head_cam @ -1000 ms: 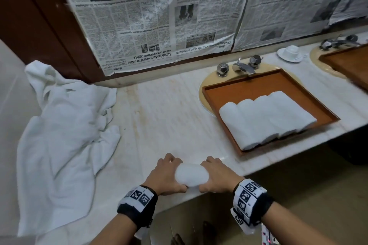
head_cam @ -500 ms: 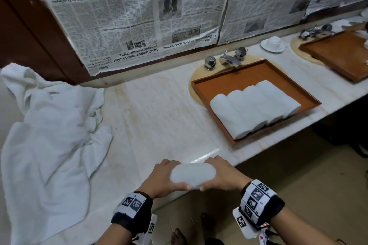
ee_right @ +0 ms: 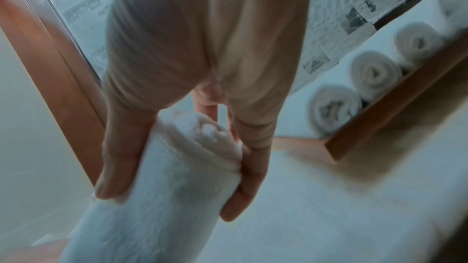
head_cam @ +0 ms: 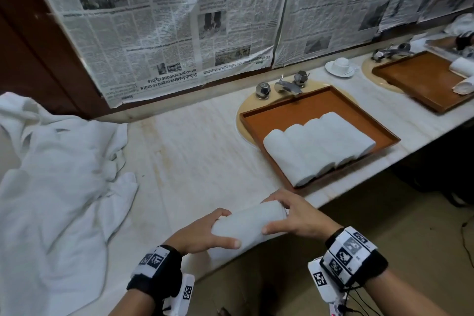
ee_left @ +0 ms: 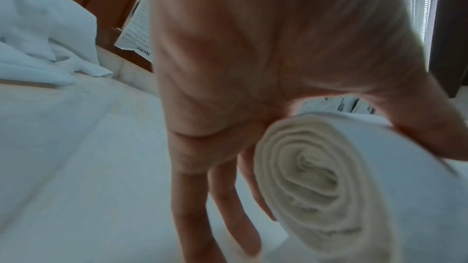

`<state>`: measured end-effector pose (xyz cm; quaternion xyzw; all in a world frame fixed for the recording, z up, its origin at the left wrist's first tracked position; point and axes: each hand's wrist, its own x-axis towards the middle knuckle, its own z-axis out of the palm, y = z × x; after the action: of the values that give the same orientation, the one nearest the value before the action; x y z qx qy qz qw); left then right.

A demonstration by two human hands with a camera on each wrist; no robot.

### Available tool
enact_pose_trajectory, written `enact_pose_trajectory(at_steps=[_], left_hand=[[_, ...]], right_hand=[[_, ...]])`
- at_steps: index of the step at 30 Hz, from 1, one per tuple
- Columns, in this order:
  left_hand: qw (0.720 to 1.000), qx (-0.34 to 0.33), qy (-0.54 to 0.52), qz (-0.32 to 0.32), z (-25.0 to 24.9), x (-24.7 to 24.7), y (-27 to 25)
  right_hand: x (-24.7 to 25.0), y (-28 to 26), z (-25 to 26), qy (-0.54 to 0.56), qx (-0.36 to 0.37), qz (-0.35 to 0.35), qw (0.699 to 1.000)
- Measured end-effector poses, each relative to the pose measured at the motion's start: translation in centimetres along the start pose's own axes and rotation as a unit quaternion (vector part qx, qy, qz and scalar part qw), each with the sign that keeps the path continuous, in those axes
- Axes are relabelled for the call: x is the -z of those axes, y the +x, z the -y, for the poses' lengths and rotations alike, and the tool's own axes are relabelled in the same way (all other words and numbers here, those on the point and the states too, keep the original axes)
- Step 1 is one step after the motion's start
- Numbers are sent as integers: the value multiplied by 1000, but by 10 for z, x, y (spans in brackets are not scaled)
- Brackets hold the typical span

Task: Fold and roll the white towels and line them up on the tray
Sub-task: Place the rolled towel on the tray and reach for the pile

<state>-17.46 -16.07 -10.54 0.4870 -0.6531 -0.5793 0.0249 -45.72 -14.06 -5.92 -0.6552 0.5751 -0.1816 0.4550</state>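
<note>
You are holding the rolled towel (head_cam: 250,228) just above the near edge of the tabletop (head_cam: 195,156), at about 6 o'clock in the head view. Your left hand (head_cam: 205,235) is gripping one end with thumb and fingers curled round it, and your right hand (head_cam: 295,218) is clasping the other end the same way. The wrist views show the spiral of the roll wound fairly tight. The tray (head_cam: 256,123) is sitting at about 2 o'clock, with four rolled towels (head_cam: 318,146) lying side by side in it and touching each other. Rolling looks finished, so the step in hand is carrying this roll over. The next move calls for keeping both ends pinched so it is not unwinding, then laying it against the leftmost roll. The loose towels (head_cam: 56,182) are waiting at 9 o'clock.
</note>
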Motion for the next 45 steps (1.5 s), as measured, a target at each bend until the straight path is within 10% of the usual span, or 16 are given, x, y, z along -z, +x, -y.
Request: enact_pose_trajectory(at_steps=[19,33,45], left_hand=[[914,-61,-297,269,-185,-6,127],[989,-122,-59,54,-327,7,266],[967,-173,177,54,-409,8,430]], right_hand=[[218,-24,-31,128,56,-38,989],[334,14,-149,182,34,-160,970],[350,54,-226,248,-50,-297,921]])
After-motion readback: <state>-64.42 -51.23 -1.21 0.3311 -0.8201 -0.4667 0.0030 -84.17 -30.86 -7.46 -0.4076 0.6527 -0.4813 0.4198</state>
